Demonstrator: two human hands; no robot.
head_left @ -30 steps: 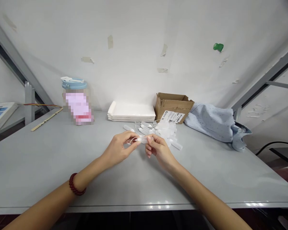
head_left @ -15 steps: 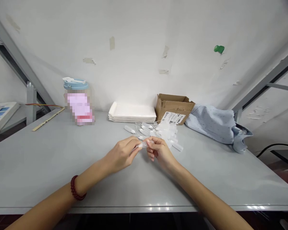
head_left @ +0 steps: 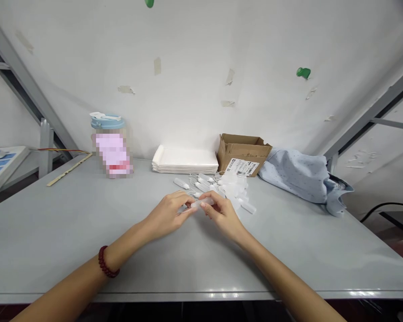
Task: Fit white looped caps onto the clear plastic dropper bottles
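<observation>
My left hand (head_left: 168, 214) and my right hand (head_left: 221, 213) meet over the middle of the grey table (head_left: 53, 232). Both pinch one small clear plastic tube (head_left: 199, 203) between fingertips, the left at its left end, the right at its right end. Just beyond my hands lies a pile of several similar clear tubes with thin white strings (head_left: 225, 185). A dark red bead bracelet (head_left: 105, 267) circles my left wrist.
Against the wall stand a jar with a light blue lid (head_left: 110, 143), a stack of white sheets (head_left: 184, 160) and an open cardboard box (head_left: 243, 153). A light blue cloth (head_left: 305, 176) lies at the right. A wooden stick (head_left: 69, 170) rests at the far left.
My hands with the tube have sunk lower towards the table and drawn slightly nearer to me. The view has tilted a little, shifting the wall marks.
</observation>
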